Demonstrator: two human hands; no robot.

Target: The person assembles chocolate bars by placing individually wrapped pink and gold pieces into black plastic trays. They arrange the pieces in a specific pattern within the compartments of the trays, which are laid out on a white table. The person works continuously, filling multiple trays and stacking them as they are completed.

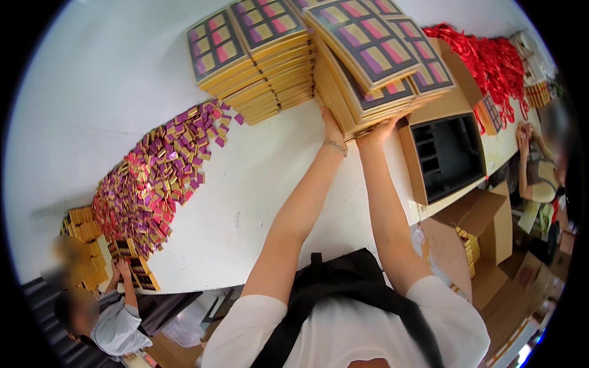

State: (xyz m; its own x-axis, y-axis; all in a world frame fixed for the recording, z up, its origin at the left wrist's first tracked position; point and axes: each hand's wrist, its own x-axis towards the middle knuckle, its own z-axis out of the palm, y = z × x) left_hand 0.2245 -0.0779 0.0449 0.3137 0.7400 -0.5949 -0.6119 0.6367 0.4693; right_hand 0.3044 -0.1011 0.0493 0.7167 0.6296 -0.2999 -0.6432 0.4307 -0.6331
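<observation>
A tall stack of flat gold boxes (pixel 368 73), their lids patterned with purple, pink and yellow tiles, stands tilted on the white table (pixel 257 184). My left hand (pixel 331 127), with a thin bracelet at the wrist, presses against the stack's near-left side. My right hand (pixel 384 127) holds its lower near edge, fingers tucked under the bottom boxes. Both arms are stretched out over the table. Two more stacks of the same boxes (pixel 251 58) stand right beside it on the left.
A heap of small purple, pink and gold packets (pixel 156 178) covers the table's left. A cardboard box with a black divider insert (pixel 445 153) sits right of the stack, red ribbons (pixel 488 55) beyond. Open cartons (pixel 475 236) stand at right. Other people work at lower left (pixel 98 319) and right (pixel 531 153).
</observation>
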